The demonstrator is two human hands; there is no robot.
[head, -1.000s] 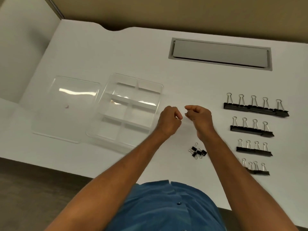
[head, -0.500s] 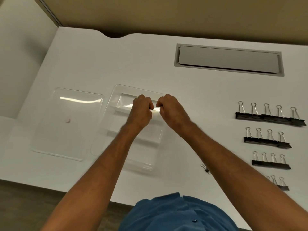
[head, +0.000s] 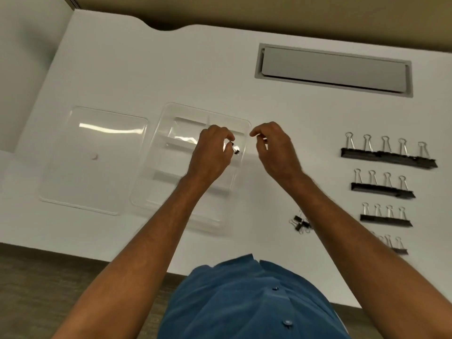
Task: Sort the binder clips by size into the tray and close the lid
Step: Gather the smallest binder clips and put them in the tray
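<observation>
Left hand [head: 210,155]: fingers curled, pinching 1 tiny binder clip [head: 235,149] over the right-hand compartments of the clear tray [head: 156,172]. Right hand [head: 274,148]: just right of the tray's rim, fingers loosely curled, holding nothing visible.

Change from 0.5 s ago: the hands, then close together above the tray, have parted; the right has drawn off rightward.

Lid [head: 95,157]: flat, left of the tray, beyond the left hand. Small loose clips [head: 299,223]: beside the right forearm. 4 rows of larger clips [head: 386,155]: farther right of the right hand. Surface: white desk [head: 195,69] with grey cable hatch [head: 332,69]; tan wall behind.
</observation>
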